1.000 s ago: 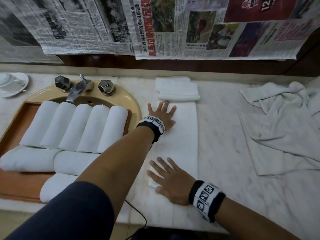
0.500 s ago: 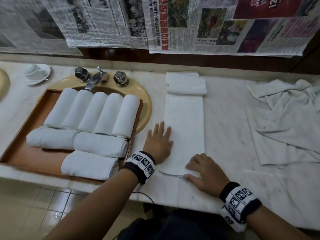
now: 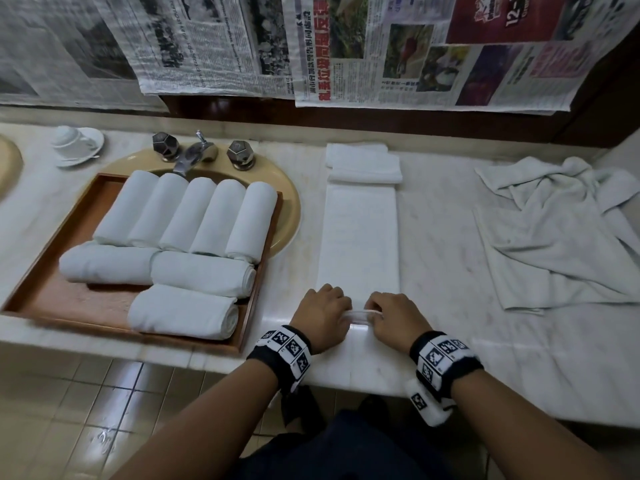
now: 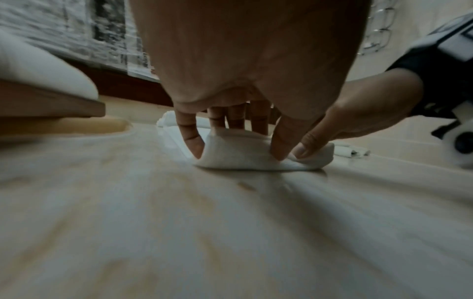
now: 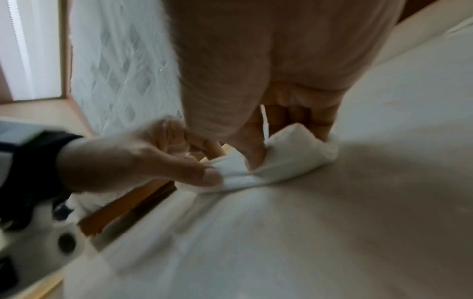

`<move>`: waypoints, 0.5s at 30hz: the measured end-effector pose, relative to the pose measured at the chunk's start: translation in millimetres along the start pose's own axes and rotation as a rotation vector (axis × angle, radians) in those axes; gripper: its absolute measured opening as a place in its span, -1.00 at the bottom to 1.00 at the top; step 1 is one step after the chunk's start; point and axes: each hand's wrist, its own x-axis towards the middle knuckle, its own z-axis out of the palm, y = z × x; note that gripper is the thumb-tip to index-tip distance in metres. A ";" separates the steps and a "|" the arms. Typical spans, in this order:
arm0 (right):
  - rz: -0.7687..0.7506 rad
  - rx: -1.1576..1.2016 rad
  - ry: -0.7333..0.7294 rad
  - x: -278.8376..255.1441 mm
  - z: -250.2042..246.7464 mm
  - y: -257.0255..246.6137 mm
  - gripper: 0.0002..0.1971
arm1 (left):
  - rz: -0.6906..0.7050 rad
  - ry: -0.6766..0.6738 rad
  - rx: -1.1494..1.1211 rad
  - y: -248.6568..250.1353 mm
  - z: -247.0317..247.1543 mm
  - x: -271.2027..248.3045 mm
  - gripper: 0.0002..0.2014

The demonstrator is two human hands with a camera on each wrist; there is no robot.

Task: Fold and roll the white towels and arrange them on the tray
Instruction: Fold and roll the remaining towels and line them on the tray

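Observation:
A white towel (image 3: 360, 237), folded into a long narrow strip, lies on the marble counter running away from me. Its near end (image 4: 245, 153) is curled up off the counter into the start of a roll. My left hand (image 3: 323, 315) and right hand (image 3: 393, 317) sit side by side on that end, fingers curled over the fold and thumbs tucked under it (image 5: 289, 153). To the left, a wooden tray (image 3: 65, 303) over the sink holds several rolled white towels (image 3: 194, 216).
A folded white towel (image 3: 363, 164) lies at the strip's far end. A crumpled towel heap (image 3: 561, 230) covers the counter at right. Faucet and knobs (image 3: 201, 154) stand behind the tray, a cup and saucer (image 3: 78, 143) at far left. Newspapers hang on the wall.
Both hands slid down the strip from flat pressing to its near end. They now grip that end and have curled it up into a first roll.

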 end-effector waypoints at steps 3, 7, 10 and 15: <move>0.101 0.092 0.061 5.0 2.7 -2.0 -0.88 | -0.113 0.044 -0.129 4.9 -3.4 3.7 -0.77; -0.140 -0.254 0.153 -0.1 11.2 -1.9 -0.91 | -0.123 0.053 -0.041 9.1 -3.3 3.2 -0.94; -0.266 -0.538 0.122 -11.3 17.3 -6.3 -0.84 | -0.084 0.021 0.076 9.7 0.6 1.7 -0.86; -0.250 -0.551 0.108 -10.7 15.0 -3.4 -0.84 | 0.057 0.005 0.210 13.0 -4.8 -2.5 -0.71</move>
